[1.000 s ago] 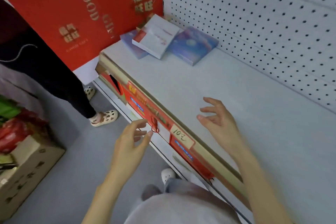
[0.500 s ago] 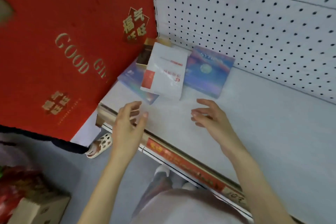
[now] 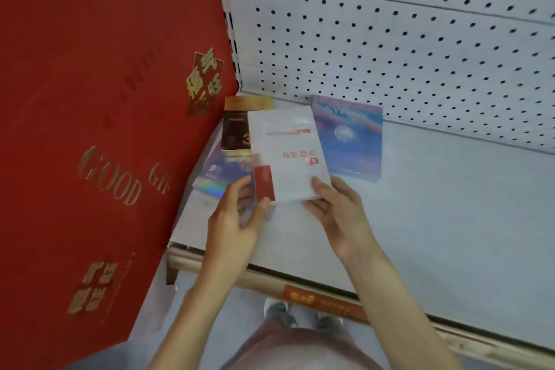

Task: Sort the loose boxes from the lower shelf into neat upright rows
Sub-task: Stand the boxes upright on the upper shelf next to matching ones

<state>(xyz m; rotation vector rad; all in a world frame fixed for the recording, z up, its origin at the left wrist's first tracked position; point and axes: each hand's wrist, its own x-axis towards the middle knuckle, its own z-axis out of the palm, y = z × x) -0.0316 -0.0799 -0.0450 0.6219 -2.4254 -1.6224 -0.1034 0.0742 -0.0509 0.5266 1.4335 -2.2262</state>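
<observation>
A white box [image 3: 288, 153] with red print lies on top of the pile in the shelf's left back corner. My right hand [image 3: 336, 213] grips its near right corner, thumb on top. My left hand [image 3: 237, 219] pinches its near left corner by the red patch. Under it lies a holographic blue box [image 3: 216, 174]. A black and gold box [image 3: 237, 126] sits behind, against the red panel. A blue and purple box [image 3: 351, 135] lies flat to the right, by the pegboard.
A large red gift box [image 3: 99, 144] with gold lettering stands at the shelf's left end. The white pegboard [image 3: 390, 39] forms the back wall. The grey shelf [image 3: 435, 219] stretches right, with a price strip [image 3: 324, 303] along its front edge.
The view swung toward the shelf corner. Both hands reached forward from over the shelf's front edge and took hold of the white box's near corners.
</observation>
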